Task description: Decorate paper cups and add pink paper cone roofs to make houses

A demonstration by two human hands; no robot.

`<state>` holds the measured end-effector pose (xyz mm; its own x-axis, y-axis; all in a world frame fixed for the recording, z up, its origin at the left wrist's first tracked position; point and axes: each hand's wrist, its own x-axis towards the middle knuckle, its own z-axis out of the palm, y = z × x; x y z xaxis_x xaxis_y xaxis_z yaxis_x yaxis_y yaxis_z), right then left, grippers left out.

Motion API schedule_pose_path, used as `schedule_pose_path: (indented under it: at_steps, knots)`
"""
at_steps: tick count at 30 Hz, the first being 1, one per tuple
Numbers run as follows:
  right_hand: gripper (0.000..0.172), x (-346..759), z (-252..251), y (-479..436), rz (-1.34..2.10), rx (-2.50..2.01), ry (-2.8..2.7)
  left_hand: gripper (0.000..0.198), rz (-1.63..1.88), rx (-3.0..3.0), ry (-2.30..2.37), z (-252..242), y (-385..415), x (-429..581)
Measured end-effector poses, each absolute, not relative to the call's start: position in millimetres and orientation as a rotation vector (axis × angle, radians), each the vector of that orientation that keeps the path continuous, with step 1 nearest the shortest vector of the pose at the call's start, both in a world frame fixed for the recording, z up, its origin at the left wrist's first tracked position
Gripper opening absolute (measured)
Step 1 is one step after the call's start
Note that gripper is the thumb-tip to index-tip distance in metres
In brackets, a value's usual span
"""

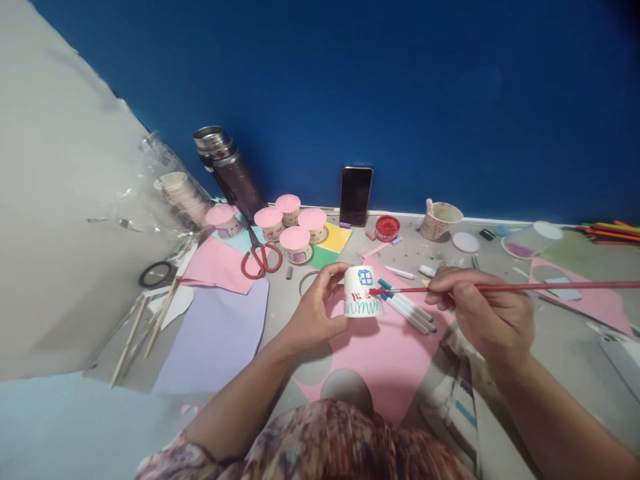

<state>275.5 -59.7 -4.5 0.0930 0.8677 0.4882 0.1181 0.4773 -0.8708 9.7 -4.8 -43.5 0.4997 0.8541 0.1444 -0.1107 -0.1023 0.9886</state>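
Observation:
My left hand (320, 307) grips a white paper cup (364, 293), upside down, by its left side. On the cup are a blue window drawing, red dabs and green grass strokes. My right hand (483, 313) is closed round a long red paintbrush (560, 287), its tip at the red dabs on the cup's side. Several white markers (410, 313) lie just behind and right of the cup, on pink paper (380, 360) with round holes cut out. A small pot of red paint (387, 228) stands beyond the cup.
Decorated cups with pink disc tops (295, 239) stand at the back left, beside red-handled scissors (261, 260). A thermos (230, 167) and a phone (356, 195) lean on the blue wall. Right of them are a patterned cup (440, 221) and a clear plastic cup (533, 240).

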Motion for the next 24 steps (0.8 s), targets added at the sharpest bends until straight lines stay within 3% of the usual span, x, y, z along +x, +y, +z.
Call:
schedule_pose_path:
  at_steps: [24]
  knots:
    - [0.022, 275.4, -0.6, -59.0, 0.732, -0.895, -1.375, 0.071, 0.899, 1.397, 0.594, -42.0, -4.1, 10.1]
